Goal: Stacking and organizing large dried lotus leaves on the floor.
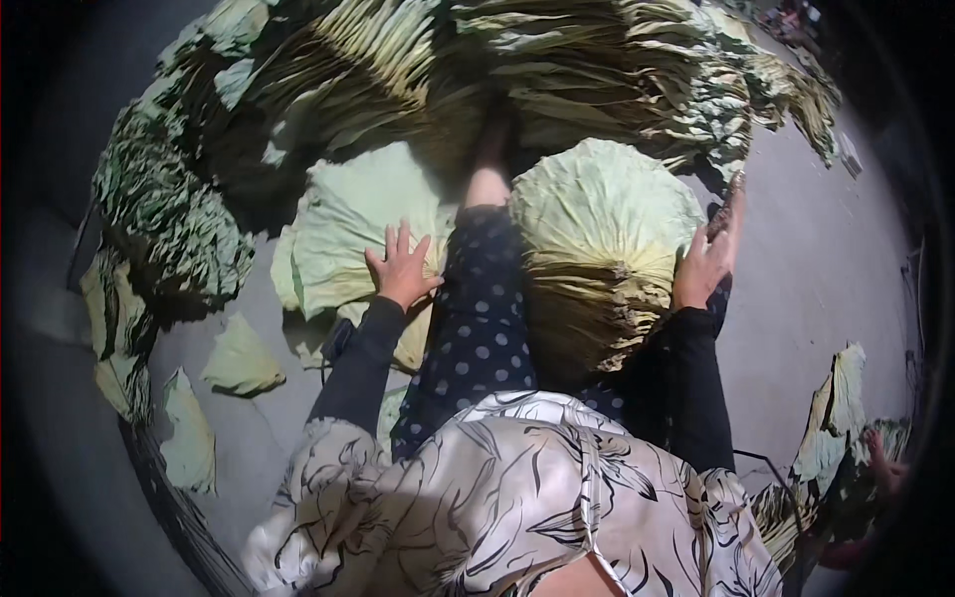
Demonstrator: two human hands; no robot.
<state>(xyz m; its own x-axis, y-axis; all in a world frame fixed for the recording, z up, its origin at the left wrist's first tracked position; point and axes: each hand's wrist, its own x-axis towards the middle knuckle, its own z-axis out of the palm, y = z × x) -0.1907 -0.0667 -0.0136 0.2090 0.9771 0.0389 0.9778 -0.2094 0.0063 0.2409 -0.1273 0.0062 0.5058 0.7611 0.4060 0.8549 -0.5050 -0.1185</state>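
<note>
Large dried leaves, pale green and folded into fans, lie about my legs. My left hand [403,270] rests with fingers spread on a flat fan of leaves [358,216] left of my dotted trouser leg. Between my legs stands a thick stack of folded leaves [604,201], its pale top leaf spread over many yellowish edges. Against the right side of this stack is my right hand [707,257], fingers extended, with dark stains on them. Neither hand has its fingers closed around a leaf.
Long rows of stacked dried leaves [597,67] curve across the far side. A crumpled leaf pile [179,216] stands at the left, with a loose leaf [242,358] on the concrete floor [813,254]. At the lower right, another person's hand [880,455] is near more leaves.
</note>
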